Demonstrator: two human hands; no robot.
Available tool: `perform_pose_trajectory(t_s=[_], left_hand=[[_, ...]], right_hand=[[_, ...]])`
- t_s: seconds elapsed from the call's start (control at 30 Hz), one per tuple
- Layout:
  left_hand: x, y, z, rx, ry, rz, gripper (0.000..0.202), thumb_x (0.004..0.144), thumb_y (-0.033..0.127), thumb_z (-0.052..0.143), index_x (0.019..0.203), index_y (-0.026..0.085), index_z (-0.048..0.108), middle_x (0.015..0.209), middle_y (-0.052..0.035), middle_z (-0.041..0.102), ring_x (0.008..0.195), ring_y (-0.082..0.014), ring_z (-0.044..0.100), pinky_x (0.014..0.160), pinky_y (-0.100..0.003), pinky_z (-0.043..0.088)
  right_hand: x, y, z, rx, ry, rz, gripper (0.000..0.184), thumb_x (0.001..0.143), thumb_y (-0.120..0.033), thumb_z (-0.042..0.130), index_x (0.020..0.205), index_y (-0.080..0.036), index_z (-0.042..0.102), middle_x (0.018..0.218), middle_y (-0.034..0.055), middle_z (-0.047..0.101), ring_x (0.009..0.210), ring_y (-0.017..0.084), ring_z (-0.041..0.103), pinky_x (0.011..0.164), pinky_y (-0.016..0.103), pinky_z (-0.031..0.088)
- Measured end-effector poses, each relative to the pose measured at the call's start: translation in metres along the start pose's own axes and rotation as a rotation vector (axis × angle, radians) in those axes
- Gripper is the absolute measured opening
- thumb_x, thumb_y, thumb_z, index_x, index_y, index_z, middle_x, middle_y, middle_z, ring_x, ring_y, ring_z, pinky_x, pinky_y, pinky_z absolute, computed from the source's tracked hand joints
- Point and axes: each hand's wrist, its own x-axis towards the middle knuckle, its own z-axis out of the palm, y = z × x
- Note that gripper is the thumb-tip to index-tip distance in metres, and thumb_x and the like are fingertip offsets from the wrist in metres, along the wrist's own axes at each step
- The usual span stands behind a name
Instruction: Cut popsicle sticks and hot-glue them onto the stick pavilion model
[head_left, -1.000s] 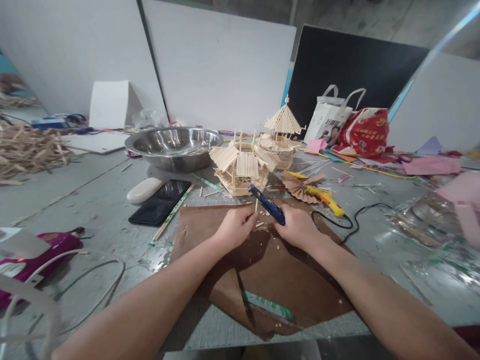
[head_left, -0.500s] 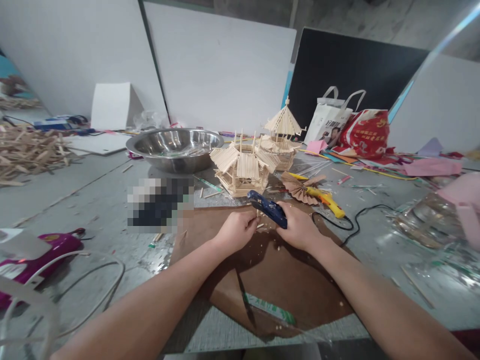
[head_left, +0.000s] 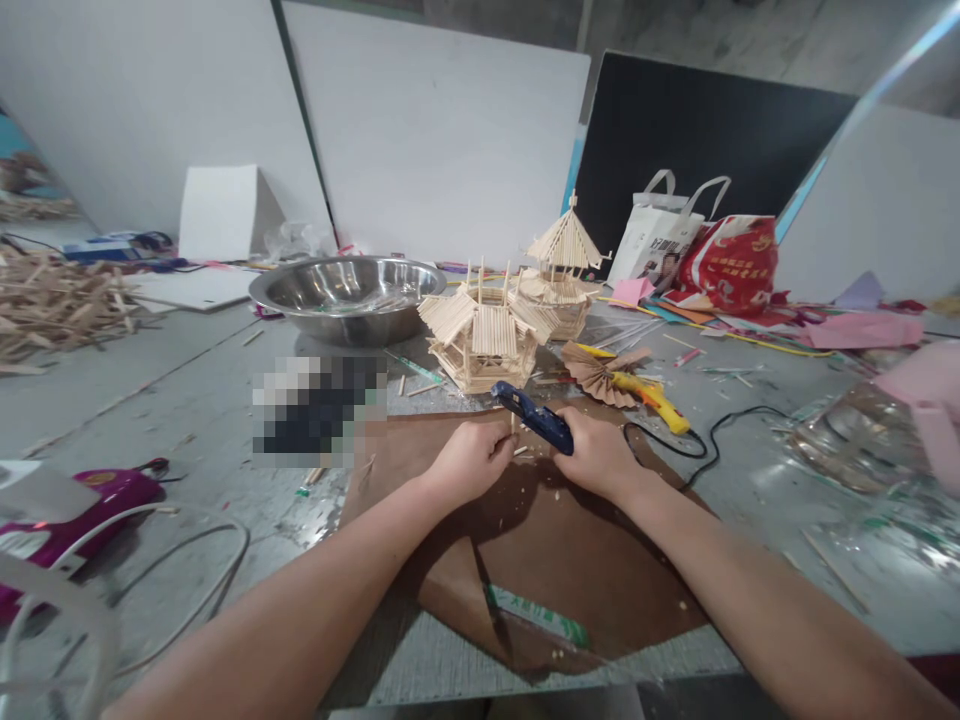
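My left hand (head_left: 476,460) is closed in a pinch on a short thin wooden stick (head_left: 514,424), over a brown sheet (head_left: 585,540). My right hand (head_left: 596,450) grips a dark blue plier-like hand tool (head_left: 536,418), its jaw end pointing up and left, close to the stick. Whether the jaws touch the stick I cannot tell. Small wood bits lie on the sheet around both hands. Just beyond them stands a many-sided pavilion model (head_left: 487,335) built of thin sticks, with upright posts on top. A second stick model (head_left: 568,250) with a pointed roof rises behind it.
Right of the models lie a folded paper fan (head_left: 600,372) and a yellow glue gun (head_left: 656,400) with a black cord. A steel basin (head_left: 349,310) sits behind left. Wood scraps (head_left: 67,300) are heaped far left, near a purple device (head_left: 105,500). A green-white wrapper (head_left: 540,615) rests on the sheet.
The stick at my left fingers and the blue tool have shifted very slightly. Both hands keep their grips; the view has drifted a little.
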Motion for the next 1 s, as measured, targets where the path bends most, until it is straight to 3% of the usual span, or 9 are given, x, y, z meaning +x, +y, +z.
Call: perform_pose_trajectory(t_s=[0.27,0.47,0.7,0.9,1.0], left_hand=[[0.0,0.003,0.0,-0.064,0.01,-0.091,0.03,0.077,0.026,0.037,0.05,0.016,0.048,0.046,0.0007,0.05,0.042,-0.0084,0.042,0.047,-0.02,0.028],[0.0,0.001,0.004,-0.146,-0.024,-0.091,0.032,0.077,0.029,0.038,0.05,0.016,0.049,0.044,0.002,0.05,0.041,-0.0079,0.043,0.045,-0.019,0.029],[0.001,-0.001,0.002,-0.387,0.015,-0.224,0.033,0.074,0.037,0.042,0.051,0.016,0.05,0.041,0.0048,0.048,0.035,-0.0065,0.043,0.041,-0.018,0.032],[0.016,-0.003,-0.005,-0.624,0.112,-0.349,0.027,0.071,0.037,0.05,0.055,0.015,0.049,0.041,0.0058,0.047,0.03,-0.0043,0.038,0.033,-0.017,0.027],[0.027,-0.002,-0.007,-0.698,0.071,-0.346,0.027,0.071,0.036,0.051,0.056,0.014,0.048,0.043,0.0054,0.047,0.029,-0.003,0.035,0.031,-0.016,0.024]], right_hand=[[0.002,-0.009,-0.007,-0.122,-0.081,0.069,0.029,0.071,-0.031,0.045,0.094,-0.016,0.053,0.079,0.0092,0.065,0.074,0.023,0.061,0.061,0.027,0.037],[0.002,-0.01,-0.006,-0.143,-0.072,0.086,0.025,0.071,-0.028,0.045,0.092,-0.018,0.054,0.076,0.008,0.065,0.072,0.023,0.061,0.059,0.028,0.038],[0.006,0.009,-0.005,-0.13,0.008,0.196,0.036,0.074,-0.039,0.044,0.105,-0.02,0.049,0.096,0.0086,0.062,0.082,0.024,0.059,0.064,0.03,0.039],[0.008,0.021,-0.01,-0.147,-0.144,0.057,0.033,0.072,-0.039,0.049,0.098,-0.02,0.052,0.094,0.0075,0.062,0.085,0.023,0.058,0.066,0.03,0.038],[0.008,0.024,-0.011,-0.138,-0.188,-0.001,0.044,0.069,-0.052,0.049,0.096,-0.017,0.053,0.092,0.0099,0.061,0.087,0.024,0.056,0.068,0.031,0.038]])
